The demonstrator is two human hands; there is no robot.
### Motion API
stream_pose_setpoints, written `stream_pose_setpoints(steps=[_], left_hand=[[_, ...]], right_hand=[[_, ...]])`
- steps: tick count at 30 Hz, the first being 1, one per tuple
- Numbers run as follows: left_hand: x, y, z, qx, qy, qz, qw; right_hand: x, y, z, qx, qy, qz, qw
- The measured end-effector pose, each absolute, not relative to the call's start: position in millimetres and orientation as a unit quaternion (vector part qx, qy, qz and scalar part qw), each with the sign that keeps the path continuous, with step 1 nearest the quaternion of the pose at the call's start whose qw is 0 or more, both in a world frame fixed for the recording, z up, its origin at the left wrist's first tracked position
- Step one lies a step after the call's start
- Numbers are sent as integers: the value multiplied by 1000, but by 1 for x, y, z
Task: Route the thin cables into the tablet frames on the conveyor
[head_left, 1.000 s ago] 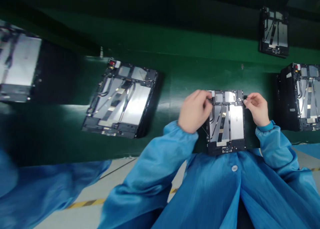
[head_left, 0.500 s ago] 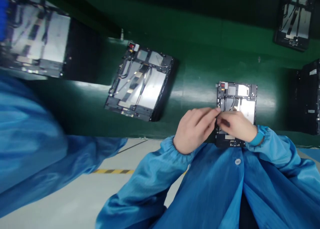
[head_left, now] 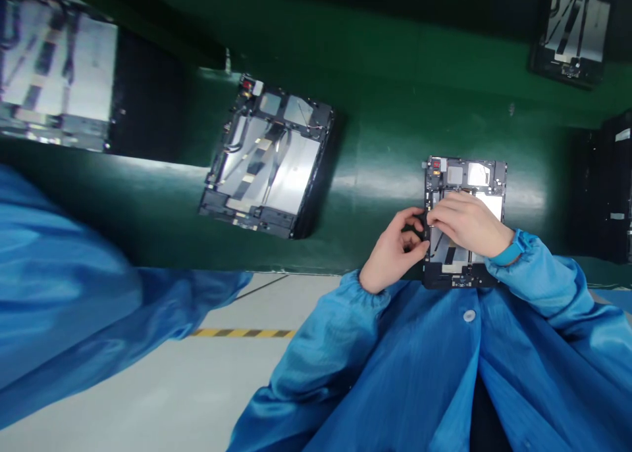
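Observation:
An opened tablet (head_left: 464, 274), its back off and its inner parts showing, lies on the green bench top at the edge nearest my body. My left hand (head_left: 395, 251) holds this tablet's left edge, thumb and curled fingertips against its side. Lying over the tablet's upper middle, my right hand (head_left: 469, 222) has its fingers bent and pressed together near the same left edge. Whatever is under those fingertips is hidden. Silver plates and a small red part show above my right hand, and a dark lower strip shows beneath it.
To the left, another opened tablet (head_left: 269, 169) sits tilted on what looks like a stack. Further left is one more opened unit (head_left: 64, 64), near a blue sleeve (head_left: 59, 274) of another person. Opened tablets (head_left: 573, 37) and dark panels (head_left: 615, 189) lie at the right.
My hands, which met at the tablet's left edge, have parted. My left hand has drawn slightly down with fingers curled; my right palm has turned flatter over the tablet. The view has shifted slightly.

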State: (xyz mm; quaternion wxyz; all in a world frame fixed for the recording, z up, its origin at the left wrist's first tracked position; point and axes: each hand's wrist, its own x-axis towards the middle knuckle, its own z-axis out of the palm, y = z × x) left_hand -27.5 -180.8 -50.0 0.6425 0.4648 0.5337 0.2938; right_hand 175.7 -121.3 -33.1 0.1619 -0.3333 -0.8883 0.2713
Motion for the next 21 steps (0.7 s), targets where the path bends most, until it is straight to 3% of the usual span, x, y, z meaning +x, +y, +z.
stream_pose_setpoints(steps=[21], left_hand=[[-14,-163,-58,421,573,347,612]], right_hand=[[175,-113,-48,-348,-872,294,181]])
